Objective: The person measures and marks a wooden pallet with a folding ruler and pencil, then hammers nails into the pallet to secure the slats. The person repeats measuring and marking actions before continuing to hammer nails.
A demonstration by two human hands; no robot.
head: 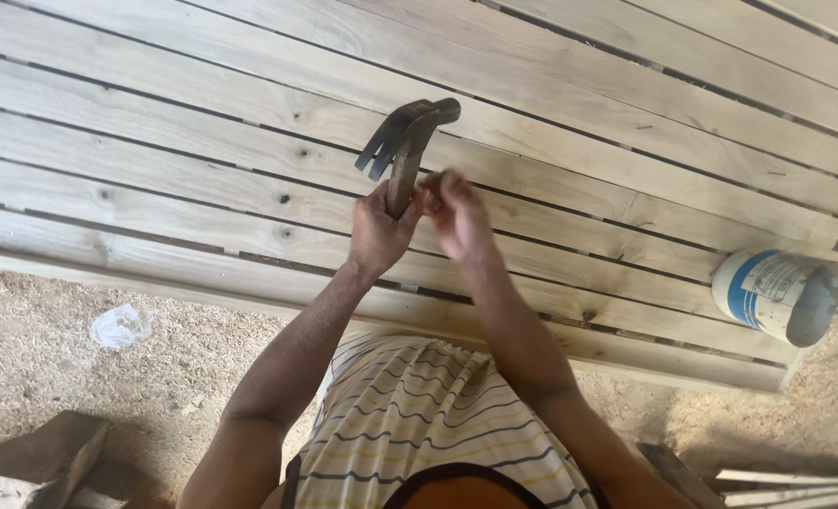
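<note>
My left hand grips the handle of a claw hammer, whose dark metal head points up and away over the slats. Right beside it, my right hand is blurred, its fingers pinched together close to the hammer handle; whether something small sits between them is too blurred to tell. Both hands hover over a panel of pale wooden slats with narrow gaps between the boards.
A white and blue can lies on its side at the panel's right end. Sawdust covers the ground, with a crumpled clear plastic scrap at left. Wood offcuts lie at lower left and thin strips at lower right.
</note>
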